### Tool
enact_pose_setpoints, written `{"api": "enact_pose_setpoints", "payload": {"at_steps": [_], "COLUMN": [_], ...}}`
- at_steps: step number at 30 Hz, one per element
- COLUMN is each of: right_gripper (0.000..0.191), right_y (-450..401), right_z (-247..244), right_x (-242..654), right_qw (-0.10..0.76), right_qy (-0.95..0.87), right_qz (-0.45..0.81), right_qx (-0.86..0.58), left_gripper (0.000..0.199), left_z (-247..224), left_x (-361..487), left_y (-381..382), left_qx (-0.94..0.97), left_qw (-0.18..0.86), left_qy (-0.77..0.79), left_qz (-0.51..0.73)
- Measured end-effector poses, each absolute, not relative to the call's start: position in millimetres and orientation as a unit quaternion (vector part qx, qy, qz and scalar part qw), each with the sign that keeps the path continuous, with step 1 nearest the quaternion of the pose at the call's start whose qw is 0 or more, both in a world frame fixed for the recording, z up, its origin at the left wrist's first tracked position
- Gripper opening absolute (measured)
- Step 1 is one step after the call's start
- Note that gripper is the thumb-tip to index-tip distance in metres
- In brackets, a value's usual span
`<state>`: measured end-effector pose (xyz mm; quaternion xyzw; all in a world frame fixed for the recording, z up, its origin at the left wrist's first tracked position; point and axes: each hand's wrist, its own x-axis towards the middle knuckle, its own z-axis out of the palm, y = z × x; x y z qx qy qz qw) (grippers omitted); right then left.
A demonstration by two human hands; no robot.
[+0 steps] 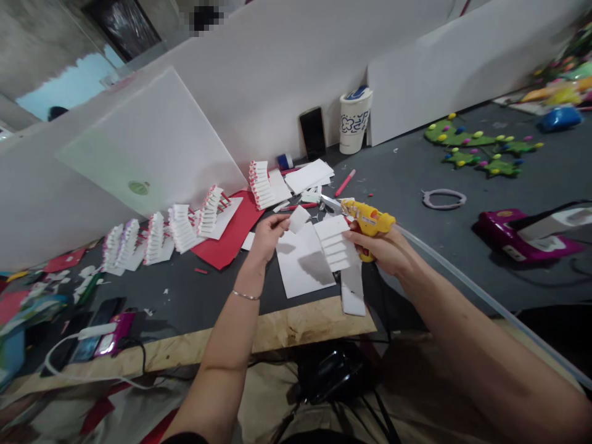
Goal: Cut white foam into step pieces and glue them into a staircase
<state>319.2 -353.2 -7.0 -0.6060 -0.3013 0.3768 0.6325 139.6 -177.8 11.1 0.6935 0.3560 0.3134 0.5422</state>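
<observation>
My left hand (269, 237) pinches a small white rectangular piece (299, 219) between thumb and fingertips. My right hand (386, 250) is closed around a yellow hot glue gun (367, 217), its metal nozzle pointing left and a long clear glue stick (462, 280) running out of its back. At the right fingertips is a white stepped stack of strips (335, 243); whether those fingers grip it too I cannot make out. Below the hands lies a flat white sheet (303, 265), and a narrow white strip (354, 290) is near the table edge.
Several stepped white pieces with red or purple ends (182, 228) stand left, partly on red card (231, 237). Behind are a phone (313, 132) and a paper cup (355, 120). Right are green decorated shapes (476, 142), a hair band (444, 198) and a purple power strip (527, 237).
</observation>
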Motion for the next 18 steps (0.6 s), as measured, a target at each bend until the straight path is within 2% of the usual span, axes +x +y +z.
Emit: {"api": "enact_pose_setpoints", "payload": {"at_steps": [3,7,13,18], "right_gripper": [0.043,0.041,0.038,0.035], "right_y": [-355.1,-355.3,-356.7,-358.1], "right_z": [0.2,5.3,8.0,7.5], "right_x": [314.4,310.7,308.9,307.4], "right_qw": [0.630,0.621,0.617,0.611], "right_qy": [-0.280,-0.268,-0.262,-0.302], "right_qz": [0.425,0.447,0.464,0.427], "right_qx": [-0.587,-0.586,-0.579,-0.594], "left_gripper": [0.027,0.019,0.019,0.017], "left_z": [45.3,74.2,68.1,62.4], "left_x": [137.5,144.4,152.9,153.3], "left_y": [-187.1,-205.2,-206.0,-202.3], "left_qx": [0.674,0.716,0.758,0.759], "left_qw": [0.600,0.593,0.573,0.574], "left_qy": [0.304,0.247,0.236,0.247], "left_qz": [0.306,0.272,0.203,0.183]}}
